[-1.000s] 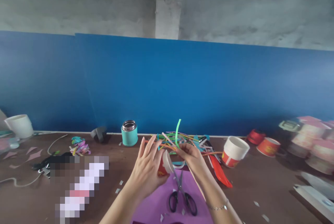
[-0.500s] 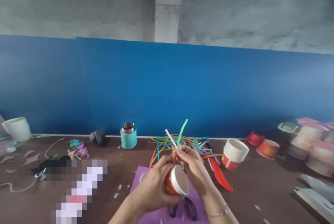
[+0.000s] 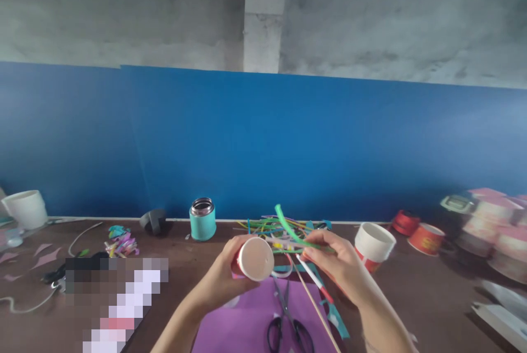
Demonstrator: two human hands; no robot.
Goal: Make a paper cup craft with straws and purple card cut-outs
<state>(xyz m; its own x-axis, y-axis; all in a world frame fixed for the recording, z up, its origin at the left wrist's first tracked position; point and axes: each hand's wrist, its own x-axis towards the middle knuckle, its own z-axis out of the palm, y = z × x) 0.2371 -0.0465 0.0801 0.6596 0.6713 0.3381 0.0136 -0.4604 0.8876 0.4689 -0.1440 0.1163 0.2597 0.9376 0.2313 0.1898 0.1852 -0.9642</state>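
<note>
My left hand (image 3: pixel 222 281) is wrapped round a small red paper cup (image 3: pixel 256 259). The cup is tipped so that its pale round end, with a white rim, faces me. To the right, my right hand (image 3: pixel 335 257) pinches a thin green strip (image 3: pixel 286 224), whose free end curves up and left towards the blue wall. The two hands are apart. Below them, black-handled scissors (image 3: pixel 284 309) lie with blades slightly apart on a purple sheet (image 3: pixel 234 323). A red-and-white pen-like stick (image 3: pixel 316 279) lies just under my right hand.
Coloured strips (image 3: pixel 263 225) are heaped at the back. A turquoise thermos jar (image 3: pixel 202 221) stands left of them. On the right are a white-topped cup (image 3: pixel 374 240), an orange-red cup (image 3: pixel 427 239) and pink-and-white stacked cups (image 3: pixel 489 221). Paper scraps (image 3: pixel 47 257) and a white cup (image 3: pixel 27 210) lie left.
My hands have moved apart: the left with the cup went left and up, the right went right with the green strip, which now leans left. The scissors have come into full view.
</note>
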